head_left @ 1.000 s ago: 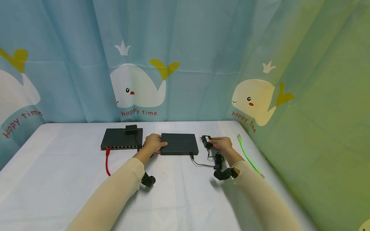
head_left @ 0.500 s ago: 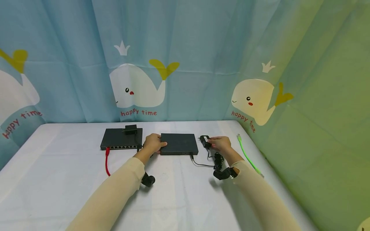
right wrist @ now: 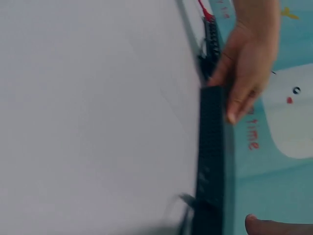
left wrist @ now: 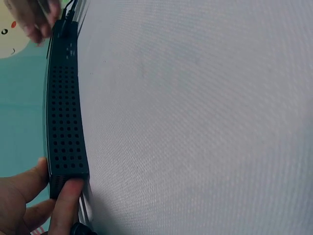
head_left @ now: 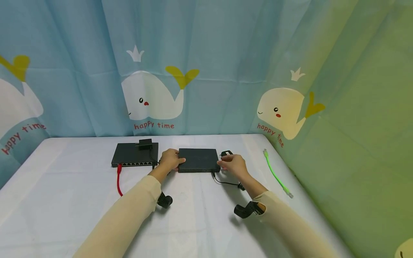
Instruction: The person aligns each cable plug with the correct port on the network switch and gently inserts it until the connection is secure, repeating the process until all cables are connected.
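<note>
A black network switch (head_left: 198,160) lies mid-table, with a power lead (head_left: 226,183) plugged into its near side at the right. My left hand (head_left: 169,160) pinches its left end, thumb on top and fingers against the side and lower edge; the left wrist view shows this grip (left wrist: 29,200). At the switch's right end is my right hand (head_left: 236,165), fingertips right by the corner and nothing held between them. Behind that hand a black power adapter (head_left: 226,153) rests on the table, and the hand and wrist hide most of its bundled cord.
To the left sits another black switch (head_left: 129,154) with a power adapter (head_left: 145,143) on top and a red network cable (head_left: 118,179) in a front port. A short green network cable (head_left: 274,172) lies on the right. A patterned curtain (head_left: 219,71) hangs behind the table.
My right hand has let go of the power adapter and moved left to the switch's right end. The left hand keeps its grip on the left end.
</note>
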Demonstrator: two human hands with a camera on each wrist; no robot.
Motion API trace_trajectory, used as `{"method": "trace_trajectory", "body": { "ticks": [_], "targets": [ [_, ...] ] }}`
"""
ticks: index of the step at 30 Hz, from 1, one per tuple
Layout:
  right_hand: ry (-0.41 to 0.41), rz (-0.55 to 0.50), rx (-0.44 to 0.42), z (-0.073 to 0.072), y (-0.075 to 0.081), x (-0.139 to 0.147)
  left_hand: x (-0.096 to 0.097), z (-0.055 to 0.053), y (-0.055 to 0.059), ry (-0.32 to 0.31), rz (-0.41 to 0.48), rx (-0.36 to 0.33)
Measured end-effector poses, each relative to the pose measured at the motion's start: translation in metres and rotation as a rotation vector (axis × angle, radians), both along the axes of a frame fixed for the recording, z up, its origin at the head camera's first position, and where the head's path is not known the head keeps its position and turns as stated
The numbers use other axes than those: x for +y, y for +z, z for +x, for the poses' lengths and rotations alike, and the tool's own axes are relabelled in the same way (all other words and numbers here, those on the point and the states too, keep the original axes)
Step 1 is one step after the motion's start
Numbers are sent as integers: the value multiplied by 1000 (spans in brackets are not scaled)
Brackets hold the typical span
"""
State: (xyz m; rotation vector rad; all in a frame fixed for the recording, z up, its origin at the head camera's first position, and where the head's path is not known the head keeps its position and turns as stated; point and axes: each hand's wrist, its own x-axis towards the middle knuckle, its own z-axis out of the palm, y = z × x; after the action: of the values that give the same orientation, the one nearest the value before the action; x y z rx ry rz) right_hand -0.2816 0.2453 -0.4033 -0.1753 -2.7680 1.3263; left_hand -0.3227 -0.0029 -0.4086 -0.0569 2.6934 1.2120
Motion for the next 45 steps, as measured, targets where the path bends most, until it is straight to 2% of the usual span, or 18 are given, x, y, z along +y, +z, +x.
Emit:
{"method": "trace_trajectory", "body": {
  "ticks": [4,9,14,19,25,27,30,33,35,38,41,45],
  "targets": [
    [-16,1,-22,-1,-12,-9,-1,2,2,-5,-4,14],
    [-60,-12,-22,-4,-18,-13,-1,-1,-3,-6,-21,29],
    [-69,-43,-38,-7,-18,-11,2,1,-5,-11,-66,51],
    [-72,-39,-51,-10,-18,-8,5,8,-4,-24,-118,94],
    [-69,-49,-55,-11,-18,-4,4,13,3,-36,-140,96],
    [-62,-51,-56,-11,-18,-5,0,9,8,-33,-157,124],
    [-62,-51,-50,-9,-18,-7,-7,-4,15,-60,-165,197],
    [-76,-51,-41,-8,-19,-9,-10,-21,15,-141,-165,248],
    [-87,-59,-40,-8,-20,-10,-11,-30,13,-212,-167,240],
    [-89,-61,-44,-7,-21,-12,-9,-38,7,-300,-171,185],
    [-91,-67,-47,-7,-22,-12,-7,-40,4,-329,-169,148],
    [-99,-64,-48,-7,-19,-11,-3,-40,5,-333,-183,163]
  ]
}}
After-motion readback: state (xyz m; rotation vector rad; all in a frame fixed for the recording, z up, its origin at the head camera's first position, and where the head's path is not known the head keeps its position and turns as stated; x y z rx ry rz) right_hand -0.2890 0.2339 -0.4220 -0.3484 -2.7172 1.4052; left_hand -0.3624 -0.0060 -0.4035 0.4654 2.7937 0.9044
